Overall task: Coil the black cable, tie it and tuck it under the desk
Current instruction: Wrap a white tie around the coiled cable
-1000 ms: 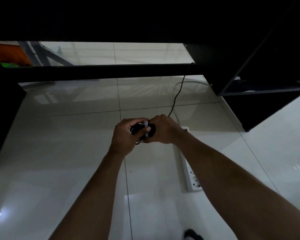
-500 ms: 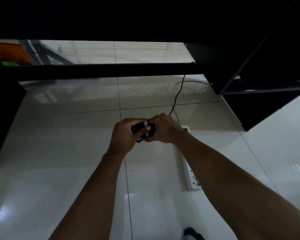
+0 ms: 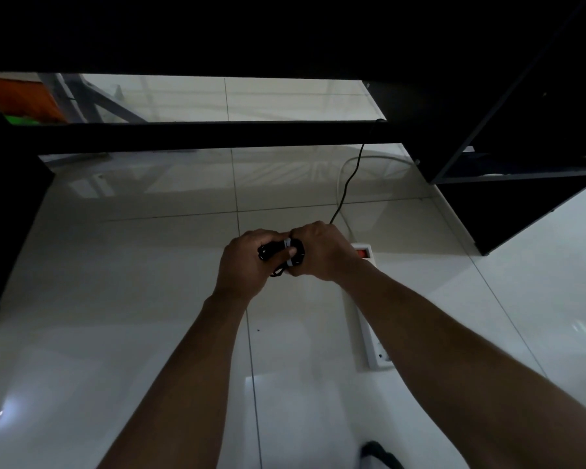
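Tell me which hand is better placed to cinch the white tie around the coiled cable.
Probably the right hand: its fingers sit at the white tie, while the left hand clamps the black cable coil.

two hands [image 3: 285, 258], one black cable coil [image 3: 279, 253], one white tie [image 3: 288, 247], one power strip [image 3: 369, 319]

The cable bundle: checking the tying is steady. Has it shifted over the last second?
No. The cable bundle stays level with the power strip's red switch.
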The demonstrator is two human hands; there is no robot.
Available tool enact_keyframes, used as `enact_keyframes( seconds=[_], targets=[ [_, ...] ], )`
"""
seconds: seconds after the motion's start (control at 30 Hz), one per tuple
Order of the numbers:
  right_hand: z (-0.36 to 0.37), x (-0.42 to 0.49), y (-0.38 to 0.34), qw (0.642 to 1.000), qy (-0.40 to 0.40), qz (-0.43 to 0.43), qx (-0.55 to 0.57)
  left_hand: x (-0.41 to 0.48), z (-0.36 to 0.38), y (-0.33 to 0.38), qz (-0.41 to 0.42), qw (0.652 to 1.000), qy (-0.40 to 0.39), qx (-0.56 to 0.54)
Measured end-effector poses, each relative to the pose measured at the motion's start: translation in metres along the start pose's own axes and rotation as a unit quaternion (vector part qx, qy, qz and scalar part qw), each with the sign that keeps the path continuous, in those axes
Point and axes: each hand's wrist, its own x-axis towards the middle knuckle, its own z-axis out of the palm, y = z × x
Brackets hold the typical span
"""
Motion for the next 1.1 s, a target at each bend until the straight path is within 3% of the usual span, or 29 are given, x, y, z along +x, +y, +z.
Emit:
enact_keyframes(
  seconds=[0.2,0.63,0.87,1.1],
  targets=[
    [0.0,-0.001,-0.005,0.997,0.01,0.05,0.066,-0.001,0.0,0.002,-0.022,0.999,0.005,-0.049],
    [0.005,-0.001,-0.007,0.991,0.087,0.026,0.097,0.004,-0.001,0.001,-0.035,0.997,0.028,-0.07],
    [0.011,-0.005,0.004,0.999,-0.012,0.016,0.03,-0.007,0.002,-0.012,-0.076,0.997,-0.025,0.023],
    [0.002,0.002,0.001,0.998,-0.036,0.048,0.022,-0.008,0.001,-0.002,-0.076,0.997,0.004,0.015]
  ],
)
